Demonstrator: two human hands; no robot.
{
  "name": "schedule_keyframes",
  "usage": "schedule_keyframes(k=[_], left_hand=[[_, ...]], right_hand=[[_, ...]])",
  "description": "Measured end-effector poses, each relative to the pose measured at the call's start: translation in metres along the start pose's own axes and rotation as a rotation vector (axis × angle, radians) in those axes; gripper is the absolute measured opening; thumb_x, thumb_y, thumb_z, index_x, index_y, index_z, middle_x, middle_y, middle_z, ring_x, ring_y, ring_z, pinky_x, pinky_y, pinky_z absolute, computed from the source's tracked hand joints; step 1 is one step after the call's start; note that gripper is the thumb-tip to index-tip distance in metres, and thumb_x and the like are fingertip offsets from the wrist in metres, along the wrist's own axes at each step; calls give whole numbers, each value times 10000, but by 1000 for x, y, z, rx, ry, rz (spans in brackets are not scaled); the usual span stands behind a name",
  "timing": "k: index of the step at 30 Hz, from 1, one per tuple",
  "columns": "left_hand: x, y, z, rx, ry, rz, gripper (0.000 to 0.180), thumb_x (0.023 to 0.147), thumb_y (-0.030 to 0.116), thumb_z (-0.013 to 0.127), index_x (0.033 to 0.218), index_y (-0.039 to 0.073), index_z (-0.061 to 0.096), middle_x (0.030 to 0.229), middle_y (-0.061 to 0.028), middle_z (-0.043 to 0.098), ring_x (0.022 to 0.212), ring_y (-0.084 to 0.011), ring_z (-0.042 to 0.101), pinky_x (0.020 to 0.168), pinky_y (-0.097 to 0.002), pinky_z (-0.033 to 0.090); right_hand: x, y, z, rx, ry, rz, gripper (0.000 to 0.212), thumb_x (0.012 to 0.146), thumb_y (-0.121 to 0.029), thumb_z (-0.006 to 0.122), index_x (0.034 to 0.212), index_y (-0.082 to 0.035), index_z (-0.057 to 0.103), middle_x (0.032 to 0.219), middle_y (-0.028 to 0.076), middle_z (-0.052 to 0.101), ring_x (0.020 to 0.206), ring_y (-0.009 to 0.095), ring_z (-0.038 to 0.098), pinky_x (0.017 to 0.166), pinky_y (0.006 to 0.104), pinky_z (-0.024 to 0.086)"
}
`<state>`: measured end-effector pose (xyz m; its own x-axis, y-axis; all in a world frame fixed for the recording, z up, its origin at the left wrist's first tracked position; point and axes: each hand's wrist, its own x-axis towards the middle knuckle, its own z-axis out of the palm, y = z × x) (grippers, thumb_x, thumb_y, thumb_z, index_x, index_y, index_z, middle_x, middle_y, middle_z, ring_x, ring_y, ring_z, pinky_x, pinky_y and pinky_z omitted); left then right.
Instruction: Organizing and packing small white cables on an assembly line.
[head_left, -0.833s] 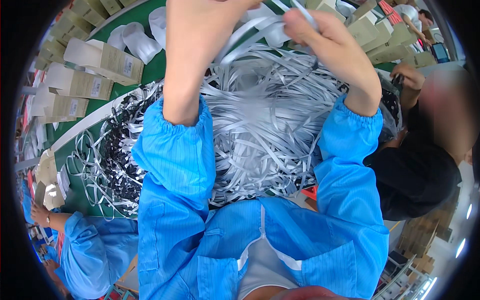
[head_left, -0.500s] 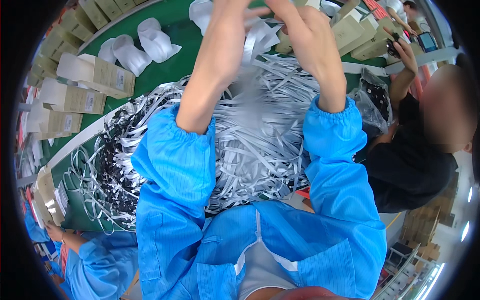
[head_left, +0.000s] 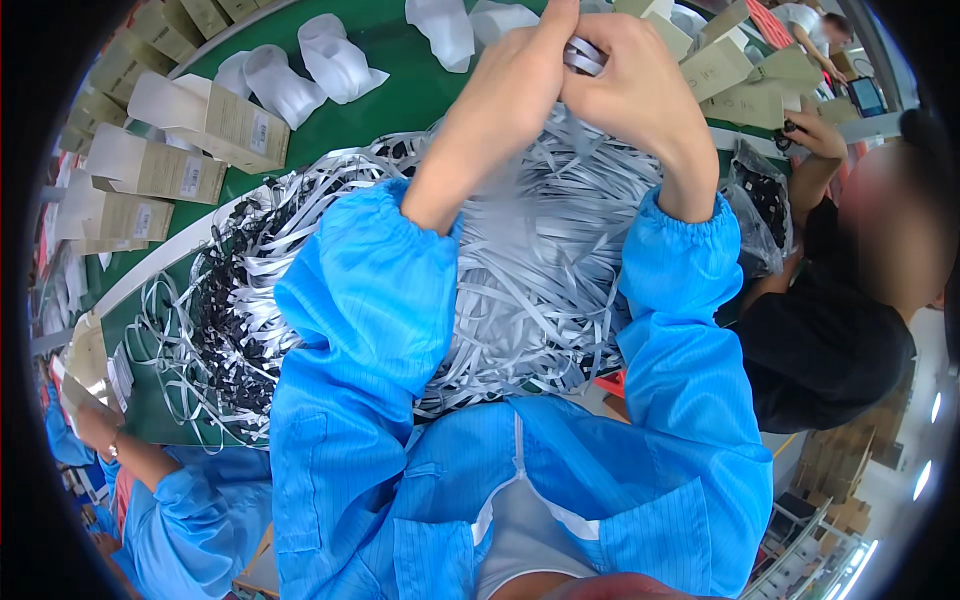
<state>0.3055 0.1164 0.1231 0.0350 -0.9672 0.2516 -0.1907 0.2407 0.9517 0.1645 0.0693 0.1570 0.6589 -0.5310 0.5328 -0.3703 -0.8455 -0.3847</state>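
Note:
A rolled or folded light-grey strap (head_left: 585, 57) shows in the gap between my two hands, close to the far edge of the view. My right hand (head_left: 640, 90) is curled around it. My left hand (head_left: 525, 80) is closed against it from the other side, thumb raised, with most of its fingers hidden behind. Under my wrists spreads a big heap of loose grey straps (head_left: 540, 290). Black end pieces (head_left: 235, 320) of the straps gather on the heap's left side.
Open cardboard boxes (head_left: 225, 125) line the far left; more boxes (head_left: 745, 85) stand at the far right. White wrapped pieces (head_left: 335, 60) lie on the green table (head_left: 150, 320). A clear bag of black parts (head_left: 758, 205) is at right, beside a co-worker in black (head_left: 830, 340). Another co-worker's blue sleeve (head_left: 205, 510) is at lower left.
My hands have come together around the strap, which is now compact instead of spread out. My left hand and forearm shifted right. The co-worker's hand at right has lowered.

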Motion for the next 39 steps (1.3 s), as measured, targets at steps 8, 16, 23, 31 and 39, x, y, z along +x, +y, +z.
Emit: schedule_keyframes(k=[8, 16, 23, 31, 39], left_hand=[[-6, -7, 57, -733, 14, -193, 490, 1046, 444, 399, 1335, 63, 506, 1110, -58, 657, 1091, -177, 615, 839, -323, 500], [-15, -3, 62, -466, 148, -147, 476, 1049, 449, 386, 1304, 76, 539, 1220, -68, 622, 1063, -144, 618, 836, -320, 519], [-28, 16, 68, -754, 47, -201, 529, 1038, 469, 365, 1296, 44, 545, 1258, -114, 603, 1041, -204, 618, 841, -360, 518], [-16, 7, 55, -515, -15, -137, 642, 1035, 587, 259, 1234, 60, 567, 1250, -113, 590, 959, -223, 587, 828, -350, 482], [-12, 2, 52, -373, -71, -146, 734, 1023, 650, 177, 1165, 72, 606, 1228, -89, 592, 937, -200, 547, 822, -326, 454]], right_hand=[[27, 25, 38, 466, 868, -558, 390, 997, -264, 629, 727, 14, 664, 680, 19, 654, 574, 133, 569, 551, 320, 425], [12, -46, 5, 1077, 531, 365, 389, 1001, -277, 616, 769, 33, 657, 713, 106, 672, 647, 177, 636, 676, 269, 526], [-1, 35, -29, 1168, 811, 116, 442, 927, -375, 538, 624, -80, 410, 523, 28, 389, 400, 116, 346, 344, 268, 241], [0, 168, -163, 1156, 802, 32, 456, 937, -475, 416, 661, -113, 395, 527, -18, 314, 379, 93, 250, 345, 255, 192], [41, 261, -205, 1012, 1034, 33, 400, 1016, -393, 399, 745, -102, 444, 549, 0, 346, 401, 131, 301, 381, 276, 235]])
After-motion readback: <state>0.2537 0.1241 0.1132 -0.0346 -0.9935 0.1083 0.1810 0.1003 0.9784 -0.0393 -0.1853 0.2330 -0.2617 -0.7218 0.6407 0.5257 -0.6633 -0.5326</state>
